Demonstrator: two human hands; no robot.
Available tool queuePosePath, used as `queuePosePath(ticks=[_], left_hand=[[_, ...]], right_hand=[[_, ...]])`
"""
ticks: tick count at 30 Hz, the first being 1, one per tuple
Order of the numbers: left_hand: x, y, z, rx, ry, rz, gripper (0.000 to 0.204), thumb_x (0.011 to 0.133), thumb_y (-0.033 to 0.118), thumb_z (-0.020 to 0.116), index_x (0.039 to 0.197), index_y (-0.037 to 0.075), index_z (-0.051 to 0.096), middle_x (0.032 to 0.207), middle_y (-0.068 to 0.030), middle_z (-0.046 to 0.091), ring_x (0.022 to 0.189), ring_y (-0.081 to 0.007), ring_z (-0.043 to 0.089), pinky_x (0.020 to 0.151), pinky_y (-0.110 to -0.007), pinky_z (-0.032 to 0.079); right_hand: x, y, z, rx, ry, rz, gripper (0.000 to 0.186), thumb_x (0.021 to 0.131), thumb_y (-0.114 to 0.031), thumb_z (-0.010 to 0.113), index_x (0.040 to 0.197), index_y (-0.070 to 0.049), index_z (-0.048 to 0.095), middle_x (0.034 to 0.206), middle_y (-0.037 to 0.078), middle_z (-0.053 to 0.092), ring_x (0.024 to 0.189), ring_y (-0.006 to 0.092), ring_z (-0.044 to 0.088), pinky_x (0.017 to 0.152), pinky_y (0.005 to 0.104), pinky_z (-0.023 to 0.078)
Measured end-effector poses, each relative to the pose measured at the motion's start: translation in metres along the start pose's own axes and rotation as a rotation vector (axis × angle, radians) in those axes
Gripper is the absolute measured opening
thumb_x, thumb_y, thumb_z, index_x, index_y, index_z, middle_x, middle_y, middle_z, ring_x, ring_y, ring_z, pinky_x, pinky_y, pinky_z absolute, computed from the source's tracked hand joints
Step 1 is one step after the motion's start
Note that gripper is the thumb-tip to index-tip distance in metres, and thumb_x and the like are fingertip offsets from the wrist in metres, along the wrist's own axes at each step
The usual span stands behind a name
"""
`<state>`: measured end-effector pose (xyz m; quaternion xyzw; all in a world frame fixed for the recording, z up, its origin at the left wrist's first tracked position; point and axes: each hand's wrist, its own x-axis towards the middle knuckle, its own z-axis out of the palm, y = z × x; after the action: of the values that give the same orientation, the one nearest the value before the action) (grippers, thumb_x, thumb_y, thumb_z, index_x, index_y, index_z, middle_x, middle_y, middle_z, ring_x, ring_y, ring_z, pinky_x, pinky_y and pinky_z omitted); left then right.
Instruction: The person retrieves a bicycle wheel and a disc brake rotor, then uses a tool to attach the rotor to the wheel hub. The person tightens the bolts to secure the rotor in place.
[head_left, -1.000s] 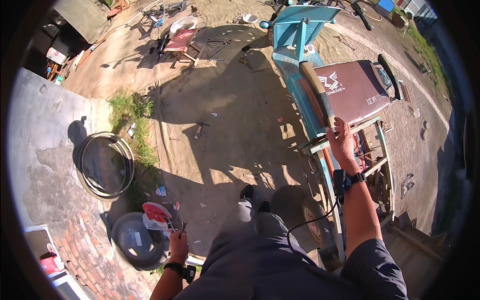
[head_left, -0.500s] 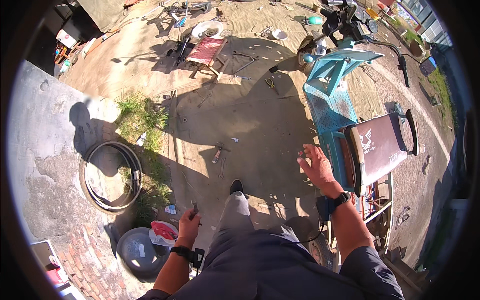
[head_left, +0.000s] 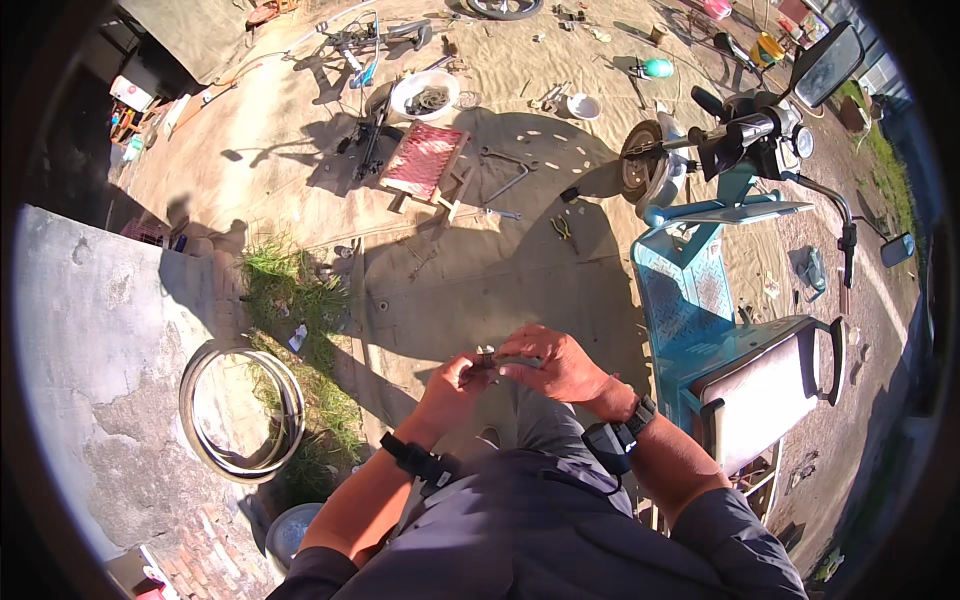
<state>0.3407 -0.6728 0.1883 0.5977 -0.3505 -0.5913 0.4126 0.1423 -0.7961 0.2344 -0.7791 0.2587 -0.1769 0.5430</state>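
A small, dark metal piece (head_left: 486,358) sits between the fingertips of a person's two hands, held out in front of the waist above shaded ground cloth (head_left: 470,290). The left hand (head_left: 448,395) grips it between thumb and curled fingers; the right hand (head_left: 560,368) meets it from the other side, fingers bent over, though whether they pinch it cannot be told. Both forearms angle inward from the lower edge, elbows wide, wrists strapped with black bands. Beyond the hands lie yellow-handled pliers (head_left: 562,228) and a folding stool (head_left: 425,160) with a red woven seat, a white basin (head_left: 398,100) just behind it. A turquoise vehicle (head_left: 690,290) stands at right; pale hoops (head_left: 187,405) rest near grass (head_left: 290,285) at left
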Motion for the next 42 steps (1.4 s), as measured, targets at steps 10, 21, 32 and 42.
queuePosePath(ticks=[10, 21, 32, 42], left_hand=[[0.158, 0.099, -0.036, 0.042, -0.017, 0.035, 0.017, 0.1, 0.005, 0.062, 0.116, 0.003, 0.068, 0.097, -0.0011, 0.07, 0.089, -0.0065, 0.061, 0.079, -0.026, 0.05], [0.353, 0.133, -0.174, 0.149, -0.167, 0.003, 0.035, 0.096, 0.024, 0.073, 0.122, 0.003, 0.066, 0.103, -0.0068, 0.071, 0.098, -0.0124, 0.065, 0.09, -0.03, 0.052], [0.536, -0.036, -0.362, 0.806, 0.061, -0.247, 0.061, 0.093, 0.042, 0.07, 0.137, 0.001, 0.057, 0.134, -0.0221, 0.061, 0.124, -0.036, 0.059, 0.105, -0.043, 0.047], [0.666, -0.18, -0.453, 0.928, 0.476, -0.258, 0.063, 0.094, 0.032, 0.071, 0.14, -0.004, 0.049, 0.135, -0.0272, 0.057, 0.126, -0.0405, 0.055, 0.106, -0.046, 0.046]], right_hand=[[0.162, 0.039, -0.089, 0.164, 0.007, 0.273, 0.031, 0.086, -0.019, 0.079, 0.111, -0.004, 0.071, 0.103, 0.012, 0.071, 0.098, 0.0247, 0.071, 0.087, 0.0355, 0.055], [0.329, 0.122, -0.136, 0.273, 0.054, 0.364, 0.017, 0.096, -0.006, 0.067, 0.112, -0.002, 0.065, 0.105, 0.005, 0.071, 0.098, 0.0108, 0.065, 0.088, 0.0263, 0.051], [0.422, 0.258, -0.123, 0.926, 0.274, 0.916, 0.018, 0.099, -0.014, 0.061, 0.114, -0.006, 0.055, 0.1, 0.01, 0.069, 0.099, 0.0201, 0.069, 0.088, 0.0322, 0.054], [0.455, 0.417, -0.13, 0.926, 0.232, 1.177, 0.016, 0.104, -0.02, 0.058, 0.115, -0.008, 0.06, 0.084, 0.001, 0.064, 0.065, 0.008, 0.06, 0.057, 0.0224, 0.044]])
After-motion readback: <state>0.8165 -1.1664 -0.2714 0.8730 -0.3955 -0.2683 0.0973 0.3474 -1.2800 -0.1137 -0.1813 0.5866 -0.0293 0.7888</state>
